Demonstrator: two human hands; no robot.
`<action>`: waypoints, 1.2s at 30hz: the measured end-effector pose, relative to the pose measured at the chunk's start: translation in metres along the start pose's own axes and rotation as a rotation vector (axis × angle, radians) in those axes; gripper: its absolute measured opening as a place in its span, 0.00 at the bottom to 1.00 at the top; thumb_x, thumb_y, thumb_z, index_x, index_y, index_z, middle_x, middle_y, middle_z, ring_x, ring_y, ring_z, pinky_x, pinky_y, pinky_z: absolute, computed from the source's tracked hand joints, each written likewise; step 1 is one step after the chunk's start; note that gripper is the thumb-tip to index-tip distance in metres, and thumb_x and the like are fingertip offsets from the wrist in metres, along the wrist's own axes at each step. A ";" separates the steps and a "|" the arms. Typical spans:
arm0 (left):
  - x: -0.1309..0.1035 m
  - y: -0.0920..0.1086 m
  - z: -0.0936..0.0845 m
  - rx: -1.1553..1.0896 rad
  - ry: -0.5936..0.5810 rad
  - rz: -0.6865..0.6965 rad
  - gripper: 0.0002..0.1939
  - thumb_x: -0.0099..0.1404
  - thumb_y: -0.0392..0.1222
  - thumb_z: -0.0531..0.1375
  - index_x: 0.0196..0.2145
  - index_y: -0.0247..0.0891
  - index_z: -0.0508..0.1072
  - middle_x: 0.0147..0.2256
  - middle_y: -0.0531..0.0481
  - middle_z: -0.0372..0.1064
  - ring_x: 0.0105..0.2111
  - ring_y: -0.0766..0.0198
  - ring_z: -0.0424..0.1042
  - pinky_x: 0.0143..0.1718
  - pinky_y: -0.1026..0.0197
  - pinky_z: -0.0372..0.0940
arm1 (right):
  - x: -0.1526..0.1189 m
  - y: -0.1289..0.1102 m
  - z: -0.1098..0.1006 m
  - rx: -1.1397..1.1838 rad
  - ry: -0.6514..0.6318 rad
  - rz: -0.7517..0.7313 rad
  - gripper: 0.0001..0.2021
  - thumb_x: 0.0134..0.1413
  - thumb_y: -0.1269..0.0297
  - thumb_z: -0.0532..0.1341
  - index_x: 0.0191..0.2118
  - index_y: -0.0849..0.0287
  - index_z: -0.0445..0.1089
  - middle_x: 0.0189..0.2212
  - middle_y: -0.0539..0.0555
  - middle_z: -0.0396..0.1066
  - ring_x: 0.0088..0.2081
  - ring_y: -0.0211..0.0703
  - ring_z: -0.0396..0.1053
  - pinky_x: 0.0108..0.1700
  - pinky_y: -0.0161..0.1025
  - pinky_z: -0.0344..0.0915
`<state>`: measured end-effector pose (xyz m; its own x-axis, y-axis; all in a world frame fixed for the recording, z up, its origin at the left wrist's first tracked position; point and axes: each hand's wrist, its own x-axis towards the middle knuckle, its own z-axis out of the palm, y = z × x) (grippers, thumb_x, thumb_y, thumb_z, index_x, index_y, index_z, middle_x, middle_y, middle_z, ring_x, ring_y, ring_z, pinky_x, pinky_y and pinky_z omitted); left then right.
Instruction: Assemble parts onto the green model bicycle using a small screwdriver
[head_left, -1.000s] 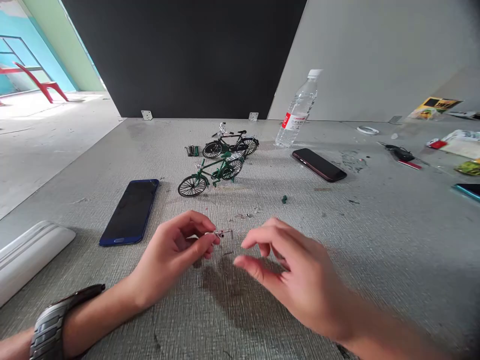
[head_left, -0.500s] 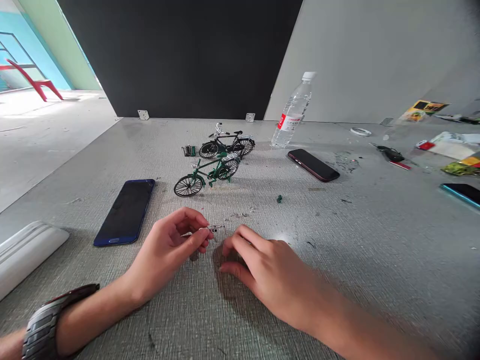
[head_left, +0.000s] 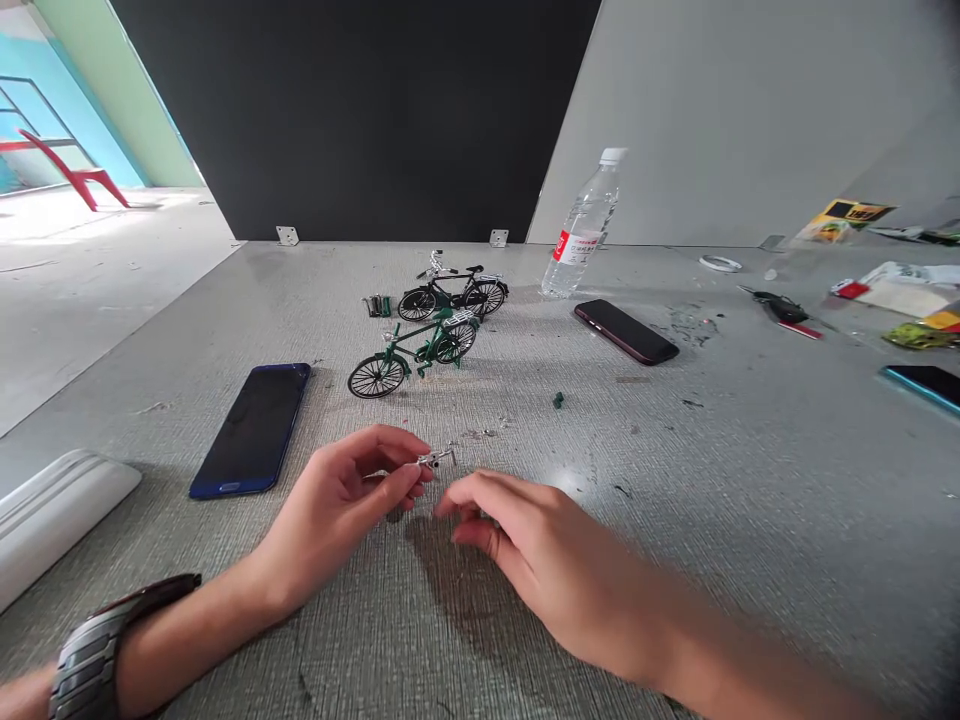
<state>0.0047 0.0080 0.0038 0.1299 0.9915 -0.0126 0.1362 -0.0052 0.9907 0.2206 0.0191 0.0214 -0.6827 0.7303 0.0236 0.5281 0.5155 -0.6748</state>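
Observation:
Between thumb and fingertips, my left hand (head_left: 360, 485) pinches a small silver metal part (head_left: 435, 459), too small to name for certain. My right hand (head_left: 525, 545) is just to its right, fingers bent and apart, with nothing visible in them. Beyond the hands stands a green model bicycle (head_left: 416, 355), with a black model bicycle (head_left: 454, 292) right behind it. Tiny silver pieces (head_left: 484, 433) lie on the table past my fingertips. Farther right sits a small dark green piece (head_left: 558, 400).
A blue phone (head_left: 255, 430) and a white object (head_left: 64, 515) lie to the left. Behind, on the right, are a water bottle (head_left: 583, 230) and a dark red phone (head_left: 626, 332). Packets (head_left: 911, 285) and another phone (head_left: 926, 385) are at far right. A black panel (head_left: 360, 120) rises behind.
My right hand has lowered slightly and its index finger reaches farther forward. The silver part in my left hand has shifted a little to the right and turned.

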 end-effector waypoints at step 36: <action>0.001 -0.001 -0.001 0.035 -0.067 -0.048 0.07 0.68 0.41 0.62 0.41 0.36 0.77 0.32 0.49 0.78 0.34 0.65 0.76 0.34 0.67 0.68 | -0.001 0.013 -0.021 -0.036 0.060 0.077 0.04 0.62 0.66 0.64 0.35 0.52 0.72 0.27 0.41 0.72 0.26 0.32 0.64 0.31 0.34 0.59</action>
<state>0.0033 0.0089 0.0033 0.1872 0.9798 -0.0699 0.1777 0.0362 0.9834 0.2389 0.0341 0.0276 -0.6086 0.7932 0.0178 0.5965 0.4722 -0.6491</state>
